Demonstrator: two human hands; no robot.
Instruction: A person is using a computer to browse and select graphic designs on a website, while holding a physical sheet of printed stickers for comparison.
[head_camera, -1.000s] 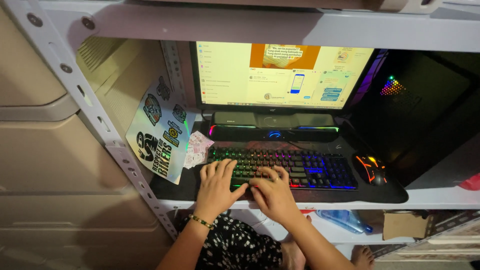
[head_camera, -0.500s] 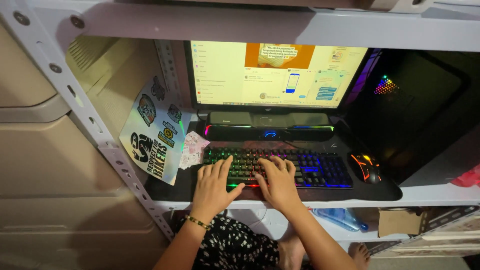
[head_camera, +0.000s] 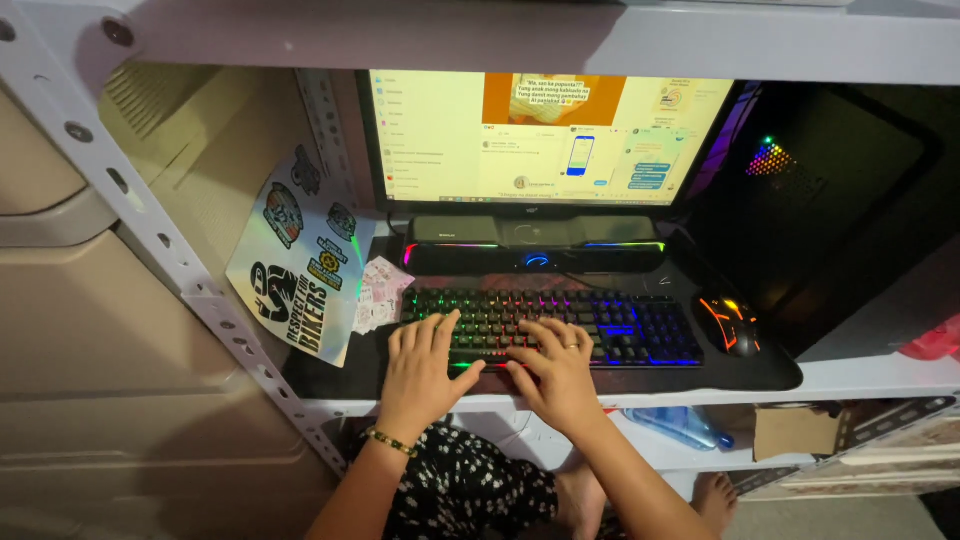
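Head view shows both hands on a backlit keyboard (head_camera: 552, 327) lying on a dark mat at the shelf's front, below the monitor (head_camera: 545, 135); mistyped keys seem the likeliest slip, since both hands crowd its left half; left hand (head_camera: 423, 372) rests flat, fingers spread; right hand (head_camera: 556, 372) has fingers loosely parted, tips on keys; neither grips anything.

Both forearms reach forward and up from the bottom of the view, side by side. The left hand (head_camera: 420, 372) lies palm down with fingers (head_camera: 432, 332) spread and the thumb angled out to the right; a beaded bracelet circles its wrist. The right hand (head_camera: 558, 374) lies palm down just beside it, fingers loosely curled, a ring on one.
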